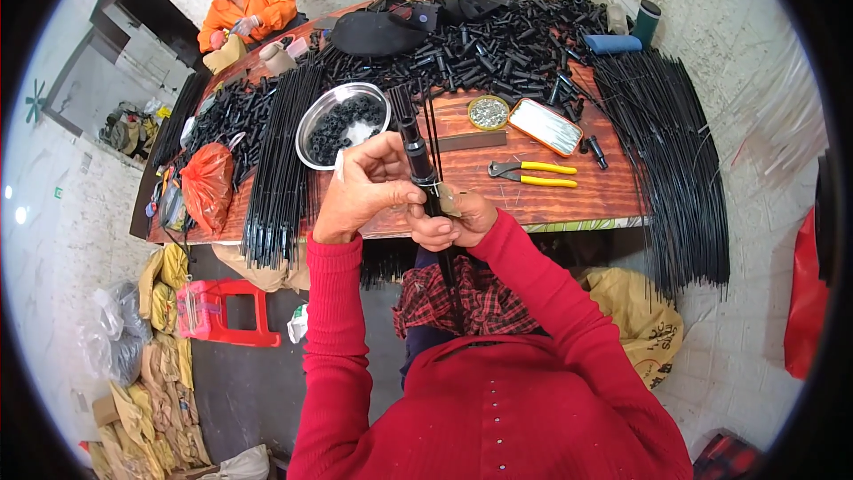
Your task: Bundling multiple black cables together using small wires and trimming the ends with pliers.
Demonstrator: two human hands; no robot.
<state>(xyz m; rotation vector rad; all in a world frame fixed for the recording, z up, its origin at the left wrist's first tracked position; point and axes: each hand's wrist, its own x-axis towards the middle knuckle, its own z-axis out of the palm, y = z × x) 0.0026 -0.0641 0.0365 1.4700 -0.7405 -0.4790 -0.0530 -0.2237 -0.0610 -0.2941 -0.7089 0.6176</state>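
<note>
Over the table's near edge, both my hands meet on a black tubular plastic fitting point(416, 149) held roughly upright, with thin black rods point(432, 124) running alongside it. My left hand point(366, 188) is closed, thumb and fingers pinching the fitting's lower part. Just below, my right hand point(455, 224) is closed around the rods, and a small pale piece shows by its thumb. The rods hang down towards my lap. A metal bowl point(306, 147) of small black rings stands behind my left hand. End-cutting pliers with yellow handles point(546, 174) lie to the right.
Bundles of black rods point(668, 151) overhang the table point(604, 204) at right, with another bundle point(283, 160) at left. Black fittings point(498, 44) are heaped at the back. A round tin point(488, 112), a white-lined tray point(546, 127) and a red bag point(207, 188) sit nearer. A person in orange point(258, 4) works far left.
</note>
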